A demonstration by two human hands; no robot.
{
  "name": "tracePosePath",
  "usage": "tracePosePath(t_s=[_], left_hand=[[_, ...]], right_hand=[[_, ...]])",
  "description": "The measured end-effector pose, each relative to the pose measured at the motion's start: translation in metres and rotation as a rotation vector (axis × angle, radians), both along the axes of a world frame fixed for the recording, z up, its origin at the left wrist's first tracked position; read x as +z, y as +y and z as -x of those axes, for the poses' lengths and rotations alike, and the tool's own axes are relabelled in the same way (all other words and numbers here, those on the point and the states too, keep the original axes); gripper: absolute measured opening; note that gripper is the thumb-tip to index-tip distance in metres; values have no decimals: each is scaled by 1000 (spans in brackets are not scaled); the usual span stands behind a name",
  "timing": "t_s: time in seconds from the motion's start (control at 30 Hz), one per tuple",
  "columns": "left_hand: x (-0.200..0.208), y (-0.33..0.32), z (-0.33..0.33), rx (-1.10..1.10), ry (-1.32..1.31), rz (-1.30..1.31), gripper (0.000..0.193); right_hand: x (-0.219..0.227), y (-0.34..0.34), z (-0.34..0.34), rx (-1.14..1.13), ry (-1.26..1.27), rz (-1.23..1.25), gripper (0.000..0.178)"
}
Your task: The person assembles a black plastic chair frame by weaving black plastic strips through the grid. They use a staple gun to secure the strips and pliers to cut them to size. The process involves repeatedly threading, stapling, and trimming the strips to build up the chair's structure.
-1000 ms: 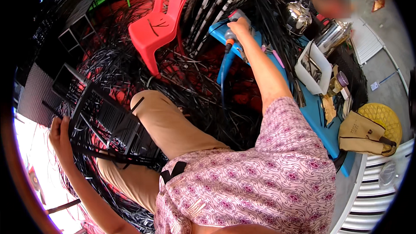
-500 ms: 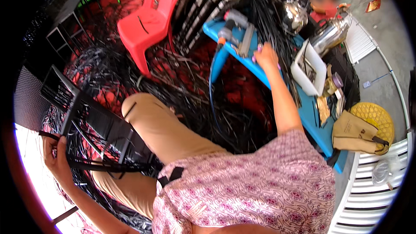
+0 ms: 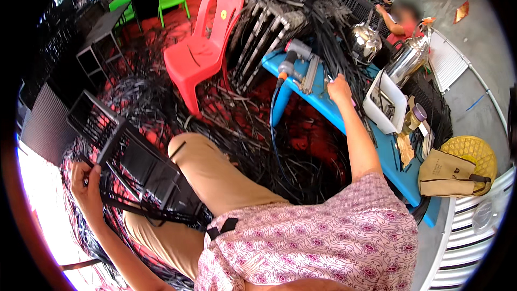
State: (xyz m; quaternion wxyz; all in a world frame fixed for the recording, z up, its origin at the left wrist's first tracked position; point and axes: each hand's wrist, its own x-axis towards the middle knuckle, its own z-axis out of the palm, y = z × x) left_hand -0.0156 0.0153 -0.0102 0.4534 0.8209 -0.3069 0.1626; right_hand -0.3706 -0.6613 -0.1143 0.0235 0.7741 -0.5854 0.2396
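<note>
My left hand [image 3: 88, 183], thumb and fingers pinched, grips a thin black strip beside a dark chair frame [image 3: 116, 139]. Black strips are woven across part of that frame, which leans by my left knee. Over the blue bench [image 3: 360, 124], my right arm reaches out, and my right hand [image 3: 339, 90] closes on a small tool with pink handles and a metal tip; its exact kind is hard to make out. To the left of that hand lie a metal bar [image 3: 309, 74] and an air-powered nail gun [image 3: 290, 64] with a blue hose.
A red plastic chair [image 3: 202, 51] stands ahead, with loose black strips [image 3: 258, 151] heaped over the floor. The bench carries a white tray [image 3: 389, 102], a jar [image 3: 414, 117] and shiny metal vessels [image 3: 407, 62]. Beyond sits another person [image 3: 401, 27]. A tan bag [image 3: 449, 174] is at right.
The view has shifted, so the scene sits lower and further right. My right hand has turned slightly, and the tool's metal tip now shows. My left hand keeps its pinch.
</note>
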Motion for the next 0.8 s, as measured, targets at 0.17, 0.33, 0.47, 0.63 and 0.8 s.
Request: tracePosePath(t_s=[0.17, 0.33, 0.47, 0.63, 0.8], left_hand=[[5, -2, 3, -28, -13, -9, 25], [2, 8, -9, -45, -11, -50, 15], [23, -12, 15, 248, -133, 227, 28], [46, -46, 76, 265, -394, 348, 26], [48, -146, 146, -241, -48, 222, 34]], right_hand=[[70, 52, 25, 157, -498, -477, 65], [79, 44, 73, 420, -1130, -642, 61], [73, 34, 86, 540, -1491, -885, 33], [56, 54, 65, 981, -2009, -1313, 30], [67, 193, -27, 1116, -1736, -1616, 31]])
